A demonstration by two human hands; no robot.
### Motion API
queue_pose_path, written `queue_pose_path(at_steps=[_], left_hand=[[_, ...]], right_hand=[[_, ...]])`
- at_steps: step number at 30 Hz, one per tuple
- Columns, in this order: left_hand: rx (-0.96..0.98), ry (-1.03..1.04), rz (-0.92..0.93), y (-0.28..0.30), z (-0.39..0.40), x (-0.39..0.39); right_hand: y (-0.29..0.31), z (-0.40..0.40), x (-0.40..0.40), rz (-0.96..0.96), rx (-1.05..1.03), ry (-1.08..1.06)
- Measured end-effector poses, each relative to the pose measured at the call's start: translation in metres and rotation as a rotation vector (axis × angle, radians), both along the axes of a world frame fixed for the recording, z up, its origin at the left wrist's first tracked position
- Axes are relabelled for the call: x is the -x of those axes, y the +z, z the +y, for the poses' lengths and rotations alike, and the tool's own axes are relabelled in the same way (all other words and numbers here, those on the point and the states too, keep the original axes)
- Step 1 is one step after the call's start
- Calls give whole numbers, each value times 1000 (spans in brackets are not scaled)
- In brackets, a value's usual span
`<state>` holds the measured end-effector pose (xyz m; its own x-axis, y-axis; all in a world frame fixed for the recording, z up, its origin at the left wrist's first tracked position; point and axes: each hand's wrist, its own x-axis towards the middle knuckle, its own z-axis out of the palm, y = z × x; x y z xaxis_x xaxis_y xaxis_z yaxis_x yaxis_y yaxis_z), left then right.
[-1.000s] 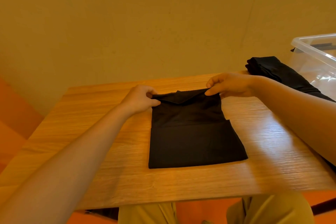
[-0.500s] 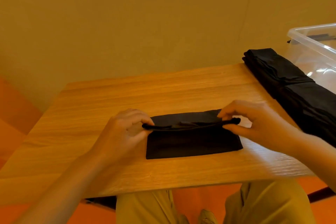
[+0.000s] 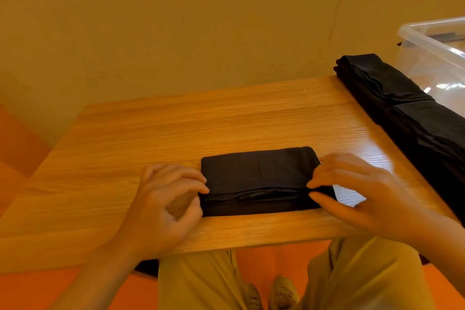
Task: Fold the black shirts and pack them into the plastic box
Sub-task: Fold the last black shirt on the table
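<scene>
1. Black shirt point(image 3: 259, 178), folded down to a compact rectangle, lies flat on the wooden bench point(image 3: 176, 128), close to the near edge and right in front of the seated person.
2. Layered edges of the fold face the person, stacked along the near side of the bundle.
3. Left hand point(image 3: 161, 206) sits at the shirt's left end, its grip loosely curled, with forefinger and thumb tips touching the cloth edge; whether it truly pinches the fabric, I cannot tell.
4. Right hand point(image 3: 362, 191) is at the right end, and here the grip looks firmer: thumb low against the near layers, fingers on top, nipping the corner of the fold.
5. Off to the right, more black shirts point(image 3: 402, 108) lie in a long dark stack along the bench's right edge, well apart from the one being handled.
6. Just beyond that stack stands the clear plastic box point(image 3: 432, 40), open at the top, at the far right of the view; something dark shows at its far rim, too small to make out.
7. Below the bench edge, the person's khaki trousers point(image 3: 201, 282) and the toes of light shoes point(image 3: 281, 292) show against an orange floor point(image 3: 25, 292).
8. Behind it all, a plain yellowish wall point(image 3: 176, 20).
</scene>
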<state>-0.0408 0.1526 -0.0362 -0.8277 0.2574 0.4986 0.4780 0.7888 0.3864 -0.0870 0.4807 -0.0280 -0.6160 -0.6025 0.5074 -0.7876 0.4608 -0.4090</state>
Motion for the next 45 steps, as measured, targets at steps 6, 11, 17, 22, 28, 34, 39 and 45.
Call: queue_pose_path(at_steps=[6, 11, 17, 22, 28, 34, 39, 45], left_hand=[[-8, 181, -140, 16, 66, 36], [312, 194, -412, -17, 84, 47], [427, 228, -444, -21, 73, 45], [394, 169, -370, -22, 69, 43], [389, -75, -215, -24, 51, 38], [197, 75, -297, -15, 30, 28], [102, 316, -624, 13, 20, 47], [134, 239, -939, 46, 26, 60]], right_hand=[[15, -52, 22, -148, -126, -307], [-16, -71, 18, -248, -516, -328], [-31, -35, 8, -314, -504, -461], [-31, -33, 2, -321, -497, -476], [-27, -34, 1, -382, -435, -429], [-2, -28, -1, -440, -89, -513], [9, -27, 20, -556, -380, -582], [21, -34, 27, -847, -242, -571]])
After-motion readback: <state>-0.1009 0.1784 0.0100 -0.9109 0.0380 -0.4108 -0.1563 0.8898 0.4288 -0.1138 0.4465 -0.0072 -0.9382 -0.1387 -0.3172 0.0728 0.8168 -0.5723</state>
